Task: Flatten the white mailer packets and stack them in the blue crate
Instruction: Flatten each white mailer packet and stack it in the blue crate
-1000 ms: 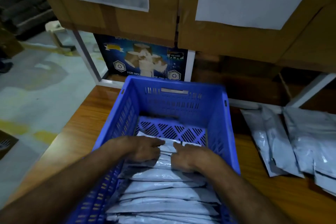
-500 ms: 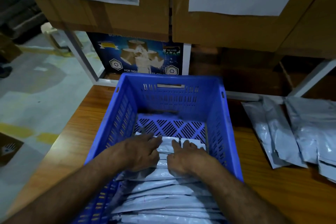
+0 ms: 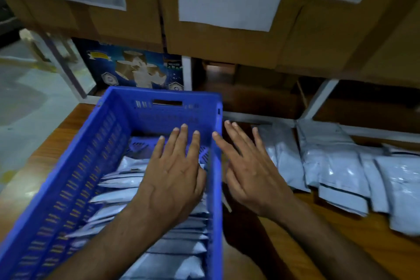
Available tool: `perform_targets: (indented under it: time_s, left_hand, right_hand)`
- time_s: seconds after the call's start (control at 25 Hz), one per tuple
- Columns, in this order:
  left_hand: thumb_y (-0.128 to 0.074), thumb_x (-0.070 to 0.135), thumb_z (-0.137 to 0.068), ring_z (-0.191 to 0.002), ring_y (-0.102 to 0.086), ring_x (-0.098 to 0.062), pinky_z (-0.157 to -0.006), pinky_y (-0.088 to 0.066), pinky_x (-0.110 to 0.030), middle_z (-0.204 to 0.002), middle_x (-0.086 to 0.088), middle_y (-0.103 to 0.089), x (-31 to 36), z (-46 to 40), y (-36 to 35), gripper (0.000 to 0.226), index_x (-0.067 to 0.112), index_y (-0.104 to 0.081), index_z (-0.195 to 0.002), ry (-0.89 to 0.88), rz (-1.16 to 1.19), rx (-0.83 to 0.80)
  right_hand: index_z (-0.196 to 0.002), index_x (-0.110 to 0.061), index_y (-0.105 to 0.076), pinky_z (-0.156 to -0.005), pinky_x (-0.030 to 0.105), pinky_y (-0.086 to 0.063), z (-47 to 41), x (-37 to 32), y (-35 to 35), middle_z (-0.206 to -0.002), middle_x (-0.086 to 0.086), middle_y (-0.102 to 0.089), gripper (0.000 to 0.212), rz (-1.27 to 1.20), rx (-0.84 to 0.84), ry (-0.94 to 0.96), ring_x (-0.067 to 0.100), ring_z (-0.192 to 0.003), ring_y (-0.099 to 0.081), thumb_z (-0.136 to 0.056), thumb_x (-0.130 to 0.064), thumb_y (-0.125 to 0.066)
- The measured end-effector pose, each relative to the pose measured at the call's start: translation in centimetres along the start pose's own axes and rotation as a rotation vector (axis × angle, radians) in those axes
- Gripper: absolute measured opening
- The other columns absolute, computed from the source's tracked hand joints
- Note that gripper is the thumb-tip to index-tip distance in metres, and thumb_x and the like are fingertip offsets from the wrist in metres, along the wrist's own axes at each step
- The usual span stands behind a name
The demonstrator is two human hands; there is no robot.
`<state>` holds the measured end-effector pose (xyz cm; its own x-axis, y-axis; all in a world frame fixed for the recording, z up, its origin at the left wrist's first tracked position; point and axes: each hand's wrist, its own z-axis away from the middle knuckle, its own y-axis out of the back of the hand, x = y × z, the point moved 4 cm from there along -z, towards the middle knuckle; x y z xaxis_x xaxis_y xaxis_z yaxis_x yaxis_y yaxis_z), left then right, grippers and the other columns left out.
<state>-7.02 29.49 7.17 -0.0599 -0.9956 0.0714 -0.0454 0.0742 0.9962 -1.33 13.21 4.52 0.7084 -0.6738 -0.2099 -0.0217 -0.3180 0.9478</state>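
Now between packets: both hands, left hand [image 3: 175, 179] over the blue crate [image 3: 109, 154] and right hand [image 3: 252, 173], splayed and empty, next grip wants a loose mailer packet [image 3: 336, 166] at frame right.

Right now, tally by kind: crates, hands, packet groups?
Blue crate: 1
Hands: 2, left hand, right hand, both open and empty
Packet groups: 2, stack in the crate, loose pile on the table
Total: 5

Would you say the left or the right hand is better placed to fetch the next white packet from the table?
Probably the right hand: it is open outside the blue crate, nearest the loose packets. The left hand hovers open over the stacked packets inside.
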Motion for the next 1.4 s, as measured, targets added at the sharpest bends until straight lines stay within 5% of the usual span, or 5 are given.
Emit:
perform_targets:
  time_s: [0.2,0.36,0.72,1.08,1.4]
  left_hand:
    - [0.006,0.048,-0.087,-0.158,-0.004,-0.027,-0.128,-0.009,-0.046,-0.170,-0.017,-0.002,11.9,-1.9,2.8,0.086,0.011,-0.003,-0.163,0.047,0.012,0.013]
    - [-0.017,0.047,-0.107,-0.157,0.010,-0.027,-0.128,-0.004,-0.046,-0.168,-0.014,0.018,22.1,-5.1,-1.8,0.070,0.013,0.014,-0.160,0.044,0.001,-0.161]
    - [-0.003,0.069,-0.092,-0.156,0.009,-0.035,-0.127,-0.004,-0.051,-0.167,-0.021,0.014,38.8,-11.4,-18.3,0.095,0.006,0.009,-0.161,0.120,0.136,-0.324]
    - [-0.017,0.050,-0.109,-0.157,0.008,-0.034,-0.127,-0.005,-0.053,-0.168,-0.021,0.011,39.3,-12.4,-20.2,0.069,0.013,0.003,-0.163,0.158,0.155,-0.281]
    - [-0.035,0.038,-0.108,-0.155,-0.019,-0.033,-0.125,-0.020,-0.048,-0.167,-0.015,-0.020,36.6,-11.3,-16.3,0.065,0.020,-0.008,-0.163,0.109,0.042,-0.209]
  right_hand:
    - [-0.166,-0.022,-0.022,-0.129,0.053,-0.004,7.1,11.1,-1.4,-0.174,0.011,-0.011,0.069,0.059,-0.040,-0.040,0.019,-0.161,-0.001,-0.100,-0.030,-0.043]
    - [-0.166,-0.024,-0.019,-0.129,0.053,0.001,12.9,20.2,-0.5,-0.174,0.011,-0.004,0.064,0.089,-0.112,-0.116,0.021,-0.161,0.001,-0.105,-0.040,-0.029]
    - [-0.165,-0.019,-0.022,-0.128,0.049,-0.008,18.5,38.0,0.4,-0.172,0.018,-0.011,0.066,0.074,-0.328,-0.115,0.033,-0.160,-0.014,-0.100,-0.024,-0.034]
    - [-0.166,-0.024,-0.021,-0.128,0.043,-0.006,17.6,38.8,-1.1,-0.173,0.014,-0.012,0.075,0.062,-0.254,-0.008,0.028,-0.160,-0.009,-0.098,-0.014,-0.053]
    - [-0.158,-0.022,-0.042,-0.128,0.051,-0.016,17.6,36.1,-0.3,-0.160,0.010,-0.045,0.064,0.131,-0.092,0.086,0.029,-0.152,-0.036,-0.095,-0.018,-0.054]
